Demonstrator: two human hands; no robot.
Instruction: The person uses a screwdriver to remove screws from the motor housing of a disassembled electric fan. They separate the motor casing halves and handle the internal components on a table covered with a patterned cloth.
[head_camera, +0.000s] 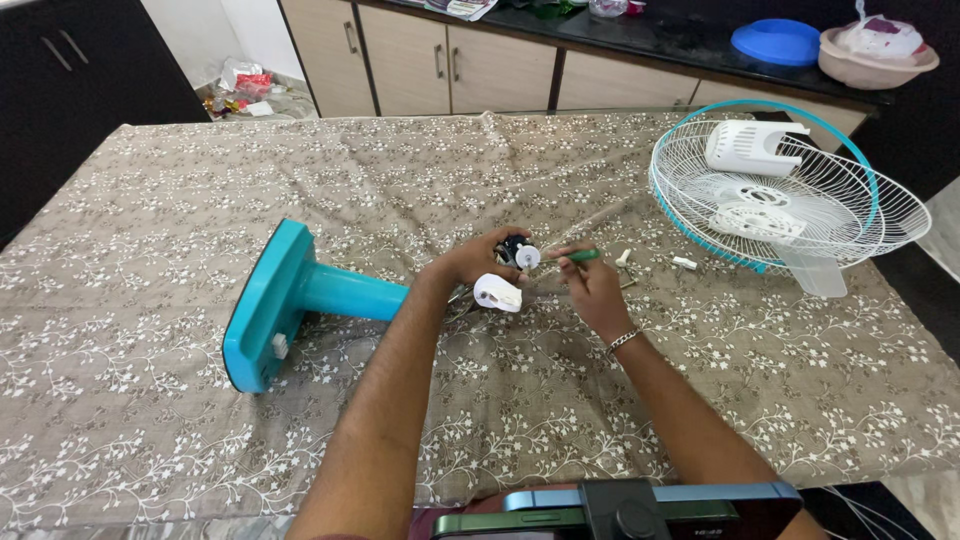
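From the head view we see our left hand (480, 262) closed around the fan's motor head (512, 262), a dark unit with a white round cap and a white casing piece just below it, held near the middle of the desk (150, 420) at the top of the teal stand (300, 300), which lies on its side on the flowered cloth. Our right hand (595, 290) has its fingers (572, 258) pinched on a green-handled screwdriver (580, 256), whose tip points at the white cap. We judge that the step in hand is working a screw at the motor head; whether it is going in or coming out we cannot tell. The next move, as we see it, calls for keeping the left grip firm so the motor does not turn, and holding the driver straight on the screw. Just right of the hands a few small white parts (684, 263) lie loose on the cloth. Farther right sit the white wire fan guards with a teal rim (790, 190), with a white plastic cover (752, 146) resting on them.
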